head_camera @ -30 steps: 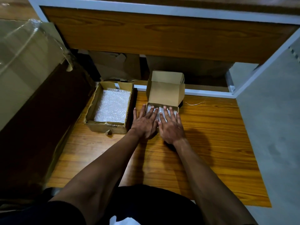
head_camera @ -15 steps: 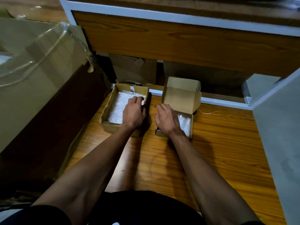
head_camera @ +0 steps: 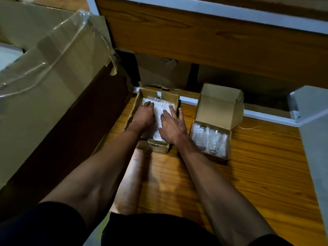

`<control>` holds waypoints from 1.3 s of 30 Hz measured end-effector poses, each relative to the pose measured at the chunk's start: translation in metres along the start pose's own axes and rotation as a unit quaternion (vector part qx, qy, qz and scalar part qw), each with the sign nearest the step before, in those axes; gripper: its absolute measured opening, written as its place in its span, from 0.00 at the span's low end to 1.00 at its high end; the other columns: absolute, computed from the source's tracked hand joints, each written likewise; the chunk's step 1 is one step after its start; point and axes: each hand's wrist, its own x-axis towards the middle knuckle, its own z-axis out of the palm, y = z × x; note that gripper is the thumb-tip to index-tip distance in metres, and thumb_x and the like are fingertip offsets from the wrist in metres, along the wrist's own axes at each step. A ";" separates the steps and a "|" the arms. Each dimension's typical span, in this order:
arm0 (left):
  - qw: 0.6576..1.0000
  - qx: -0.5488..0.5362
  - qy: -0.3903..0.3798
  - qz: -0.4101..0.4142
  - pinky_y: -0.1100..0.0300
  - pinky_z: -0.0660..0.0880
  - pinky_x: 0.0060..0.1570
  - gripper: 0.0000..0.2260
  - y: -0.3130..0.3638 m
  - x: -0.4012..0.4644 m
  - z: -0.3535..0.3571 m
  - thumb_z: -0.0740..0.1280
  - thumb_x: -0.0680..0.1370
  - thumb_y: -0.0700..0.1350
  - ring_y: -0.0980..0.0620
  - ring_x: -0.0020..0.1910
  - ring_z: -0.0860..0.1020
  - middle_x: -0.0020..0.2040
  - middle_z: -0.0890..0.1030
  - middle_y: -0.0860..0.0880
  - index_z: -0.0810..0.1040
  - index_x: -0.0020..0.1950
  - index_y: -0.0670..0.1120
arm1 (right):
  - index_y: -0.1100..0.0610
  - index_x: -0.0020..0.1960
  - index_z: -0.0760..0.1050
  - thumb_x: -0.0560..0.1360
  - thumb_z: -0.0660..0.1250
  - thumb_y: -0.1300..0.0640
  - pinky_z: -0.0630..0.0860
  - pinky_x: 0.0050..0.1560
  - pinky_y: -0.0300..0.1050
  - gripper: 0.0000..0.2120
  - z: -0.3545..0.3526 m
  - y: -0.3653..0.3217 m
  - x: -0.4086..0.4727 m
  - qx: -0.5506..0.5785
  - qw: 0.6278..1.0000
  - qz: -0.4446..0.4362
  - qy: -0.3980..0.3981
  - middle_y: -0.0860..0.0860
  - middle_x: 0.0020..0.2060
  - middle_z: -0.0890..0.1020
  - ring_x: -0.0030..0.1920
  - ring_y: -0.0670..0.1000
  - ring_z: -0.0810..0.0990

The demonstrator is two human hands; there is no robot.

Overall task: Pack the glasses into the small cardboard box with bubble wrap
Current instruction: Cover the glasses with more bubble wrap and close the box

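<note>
A small cardboard box [head_camera: 215, 110] stands open on the wooden floor at the right, lid flap up, with glasses wrapped in bubble wrap [head_camera: 210, 139] inside. To its left is a shallow cardboard tray [head_camera: 169, 96] holding sheets of bubble wrap [head_camera: 159, 108]. Both my hands rest flat on that bubble wrap: my left hand [head_camera: 143, 115] on the tray's left half, my right hand [head_camera: 173, 126] on its right half, fingers spread. Neither hand grips anything that I can see.
A large cardboard box with loose clear tape [head_camera: 53, 59] crowds the left side. A wooden panel with a white frame [head_camera: 195, 36] rises behind, with more cardboard [head_camera: 159, 71] under it. A grey wall [head_camera: 316, 139] bounds the right. My bare leg [head_camera: 129, 183] lies between my arms.
Both hands left the small box and moved left onto the bubble wrap in the tray, the left hand first, then the right. The view shifted left too.
</note>
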 end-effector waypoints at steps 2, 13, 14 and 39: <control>1.000 -0.011 -0.005 -0.010 0.46 0.72 0.68 0.28 -0.001 0.012 0.000 0.68 0.80 0.41 0.33 0.71 0.73 0.78 0.67 0.35 0.64 0.79 0.37 | 0.57 0.83 0.60 0.83 0.59 0.43 0.36 0.78 0.70 0.33 0.003 -0.005 0.008 -0.030 0.999 0.015 -0.030 0.55 0.83 0.59 0.84 0.60 0.43; 0.992 -0.077 0.027 -0.100 0.40 0.74 0.62 0.17 0.004 0.048 -0.004 0.68 0.81 0.43 0.30 0.64 0.77 0.66 0.76 0.35 0.68 0.66 0.41 | 0.57 0.80 0.66 0.79 0.64 0.46 0.35 0.75 0.77 0.32 0.009 -0.014 0.025 -0.136 0.986 0.043 -0.088 0.56 0.80 0.66 0.84 0.63 0.44; 0.990 -0.091 0.051 -0.098 0.41 0.75 0.61 0.15 0.005 0.048 -0.005 0.68 0.81 0.42 0.32 0.63 0.78 0.64 0.78 0.36 0.70 0.65 0.41 | 0.57 0.80 0.66 0.79 0.63 0.46 0.35 0.75 0.77 0.32 0.009 -0.014 0.026 -0.137 0.986 0.043 -0.089 0.56 0.80 0.66 0.84 0.62 0.44; 0.926 -0.331 0.183 -0.015 0.78 0.73 0.43 0.08 0.006 -0.014 -0.037 0.75 0.80 0.42 0.68 0.42 0.80 0.45 0.84 0.54 0.84 0.59 0.45 | 0.54 0.78 0.64 0.77 0.73 0.48 0.63 0.72 0.57 0.33 -0.017 0.001 -0.004 0.093 0.984 0.073 0.136 0.54 0.73 0.71 0.74 0.57 0.67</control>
